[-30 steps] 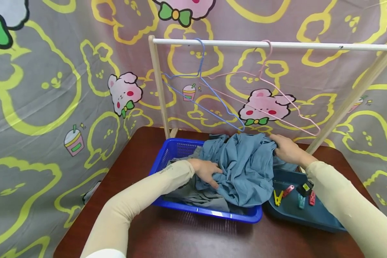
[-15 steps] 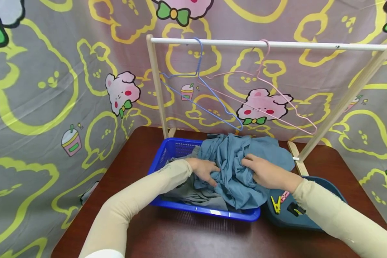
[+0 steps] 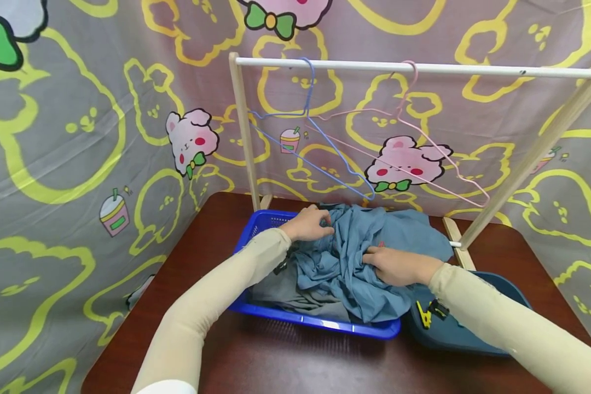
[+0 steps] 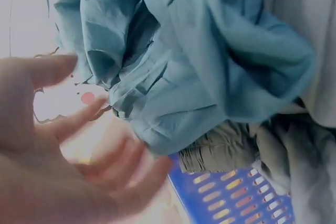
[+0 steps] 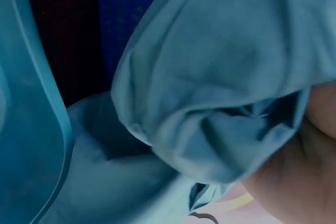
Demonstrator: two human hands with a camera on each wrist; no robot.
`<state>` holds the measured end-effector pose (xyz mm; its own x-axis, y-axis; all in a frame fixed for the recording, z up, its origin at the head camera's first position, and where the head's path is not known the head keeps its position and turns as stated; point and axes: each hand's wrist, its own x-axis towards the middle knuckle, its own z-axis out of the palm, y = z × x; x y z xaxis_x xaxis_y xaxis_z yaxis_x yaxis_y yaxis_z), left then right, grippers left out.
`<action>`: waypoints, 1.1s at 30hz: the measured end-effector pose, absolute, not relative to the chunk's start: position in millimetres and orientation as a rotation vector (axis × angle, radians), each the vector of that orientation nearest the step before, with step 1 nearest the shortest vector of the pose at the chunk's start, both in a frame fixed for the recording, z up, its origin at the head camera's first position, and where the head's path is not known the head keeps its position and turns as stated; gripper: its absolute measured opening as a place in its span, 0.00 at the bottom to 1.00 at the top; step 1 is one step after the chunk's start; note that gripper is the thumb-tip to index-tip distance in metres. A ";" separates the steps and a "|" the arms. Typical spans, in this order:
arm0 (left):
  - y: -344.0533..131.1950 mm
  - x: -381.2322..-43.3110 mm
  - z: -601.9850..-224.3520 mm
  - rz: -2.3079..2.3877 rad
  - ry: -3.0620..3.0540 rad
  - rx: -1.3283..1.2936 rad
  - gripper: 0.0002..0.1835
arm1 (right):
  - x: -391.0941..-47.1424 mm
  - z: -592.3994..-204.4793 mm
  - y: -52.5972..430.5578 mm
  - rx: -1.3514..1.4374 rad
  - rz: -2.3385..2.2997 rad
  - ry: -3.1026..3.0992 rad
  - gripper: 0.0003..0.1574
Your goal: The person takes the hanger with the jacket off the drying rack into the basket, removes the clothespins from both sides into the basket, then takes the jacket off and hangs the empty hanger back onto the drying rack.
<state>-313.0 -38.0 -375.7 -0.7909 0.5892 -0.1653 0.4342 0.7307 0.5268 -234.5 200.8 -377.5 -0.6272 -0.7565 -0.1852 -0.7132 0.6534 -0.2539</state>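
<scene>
A crumpled blue garment (image 3: 354,241) lies heaped over the blue basket (image 3: 325,324), its right part spilling past the basket's rim toward the rack's foot. My left hand (image 3: 309,223) is at the garment's far left side. In the left wrist view its fingers (image 4: 131,166) are spread beside the fabric with nothing gripped. My right hand (image 3: 399,266) holds a bunched fold in the middle of the garment, its fingertips hidden in the cloth. Grey clothing (image 3: 295,295) lies beneath the garment in the basket.
Behind the basket stands a rack with a white rail (image 3: 453,69), bearing a blue hanger (image 3: 309,104) and a pink hanger (image 3: 400,109). A dark teal tray (image 3: 492,279) with a yellow clothespin (image 3: 423,316) stands at the right, under my right forearm.
My right hand has come from the garment's far right edge inward to its middle; the right part now lies spread flatter. My left hand has moved away from me along the garment's left side.
</scene>
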 end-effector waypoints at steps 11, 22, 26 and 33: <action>-3.3 -321.1 -374.2 0.752 2.580 0.605 0.42 | -251.4 -388.1 204.7 -1.154 -0.249 2.524 0.17; 18.0 -326.7 -384.3 0.533 2.661 0.699 0.45 | -257.9 -366.7 231.6 -1.208 -0.543 2.650 0.18; 20.9 -326.4 -387.1 0.496 2.675 0.747 0.38 | -266.8 -365.7 254.2 -1.048 -0.587 2.872 0.16; 15.6 -328.7 -380.3 0.654 2.714 0.910 0.11 | -282.4 -381.4 304.1 -0.469 -0.502 2.831 0.47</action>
<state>-328.7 15.6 -380.3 -0.7888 0.6125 -0.0521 0.5215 0.7116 0.4708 -282.4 304.1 -381.4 -0.9228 -0.3479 -0.1652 -0.2698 0.8901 -0.3672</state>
